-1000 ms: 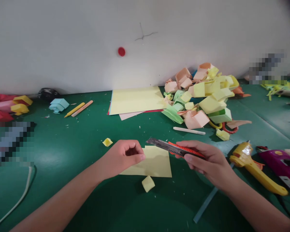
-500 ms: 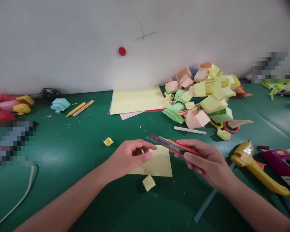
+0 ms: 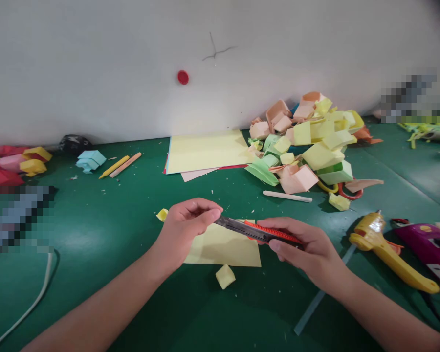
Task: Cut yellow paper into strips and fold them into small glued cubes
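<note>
Box cutter [image 3: 245, 231] with an orange-red ribbed side, held in the right hand [image 3: 310, 249], slants across the middle of the view above a green worktop [image 3: 176, 313]. The right hand's grip is closed around the handle, thumb along the near side and fingers on the far side. The left hand [image 3: 183, 232] meets the other end, its thumb and forefinger pinching the blade end (the very tip is hidden by them). Beneath the hands and the cutter lies a pale yellow sheet [image 3: 231, 252], partly covered from sight. Just in front of it, on the side nearer the wearer, sits a small yellow paper cube [image 3: 225, 277]; a small yellow cup shape [image 3: 162, 215] shows beside the left hand. Farther back, against a white wall [image 3: 95, 68], are a stack of paper sheets [image 3: 209, 151] with yellow on top and, to its right, a heap of folded paper pieces [image 3: 324, 154] in yellow, green and peach. A white pen [image 3: 287, 196] lies in front of the heap. At the right are a yellow glue gun [image 3: 386, 254] and a purple device [image 3: 423, 242].
</note>
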Motion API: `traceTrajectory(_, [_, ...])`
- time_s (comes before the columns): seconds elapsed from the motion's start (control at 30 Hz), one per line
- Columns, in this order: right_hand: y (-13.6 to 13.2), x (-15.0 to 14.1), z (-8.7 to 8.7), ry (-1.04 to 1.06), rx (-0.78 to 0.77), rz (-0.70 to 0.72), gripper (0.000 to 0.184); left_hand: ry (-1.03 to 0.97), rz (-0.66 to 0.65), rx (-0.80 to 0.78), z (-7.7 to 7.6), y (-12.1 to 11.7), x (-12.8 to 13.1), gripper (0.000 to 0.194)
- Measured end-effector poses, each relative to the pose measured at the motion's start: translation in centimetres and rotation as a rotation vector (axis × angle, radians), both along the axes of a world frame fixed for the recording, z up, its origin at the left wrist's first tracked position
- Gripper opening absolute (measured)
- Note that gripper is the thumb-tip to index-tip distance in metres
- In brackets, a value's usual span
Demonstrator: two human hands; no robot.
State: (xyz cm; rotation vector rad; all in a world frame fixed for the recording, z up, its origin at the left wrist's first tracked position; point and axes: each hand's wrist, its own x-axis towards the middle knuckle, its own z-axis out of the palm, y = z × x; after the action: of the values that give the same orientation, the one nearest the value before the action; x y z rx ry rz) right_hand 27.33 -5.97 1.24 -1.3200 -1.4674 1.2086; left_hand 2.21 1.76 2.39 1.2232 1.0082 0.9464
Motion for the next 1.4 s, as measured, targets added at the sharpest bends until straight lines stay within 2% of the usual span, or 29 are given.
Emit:
traceTrajectory(0.1, [-0.1,0.0,0.2,-0.074,0.045,0.008,0.03,0.038,0.067,0.022,0.4,0.3,-0.3,0.013])
traceTrajectory(0.17, [0.0,-0.1,0.3,-0.116,0.071,0.013,0.028,0.104,0.077,0.102,0.8,0.1,-0.4,0.012])
traceTrajectory(0.27, [0.1,-0.1,0.4,-0.165,0.131,0.014,0.025,0.314,0.062,0.355,1.3,-0.5,-0.4,0.009])
traceTrajectory(0.33, [0.1,-0.2,0.4,-0.192,0.182,0.013,0.024,0.481,0.003,0.525,1.6,-0.9,-0.2,0.011])
traceTrajectory(0.4, [0.1,-0.2,0.3,-0.222,0.228,0.028,0.024,0.595,-0.069,0.611,1.7,-1.2,0.1,0.017])
traceTrajectory(0.5, [0.0,-0.2,0.2,-0.264,0.288,0.075,0.028,0.652,-0.154,0.592,1.7,-1.2,0.6,0.015])
traceTrajectory(0.67, [0.0,-0.3,0.2,-0.267,0.301,0.109,0.03,0.636,-0.257,0.455,1.6,-0.9,0.7,0.011])
traceTrajectory(0.9, [0.1,-0.1,0.3,-0.263,0.227,0.087,0.026,0.568,-0.21,0.431,1.5,-0.2,-0.4,0.01])
traceTrajectory(1.2, [0.3,0.1,0.1,-0.267,0.227,0.075,0.026,0.532,-0.209,0.38,1.1,0.9,-1.2,0.014])
traceTrajectory(1.3, [0.3,0.0,0.1,-0.251,0.208,0.066,0.026,0.546,-0.169,0.448,1.0,0.5,-1.1,0.01])
traceTrajectory(1.33, [0.3,0.0,0.1,-0.242,0.195,0.057,0.025,0.559,-0.13,0.517,1.0,0.3,-1.0,0.007])
traceTrajectory(1.4, [0.3,0.0,0.2,-0.221,0.165,0.037,0.025,0.604,-0.052,0.751,1.0,-0.2,-0.8,0.006])
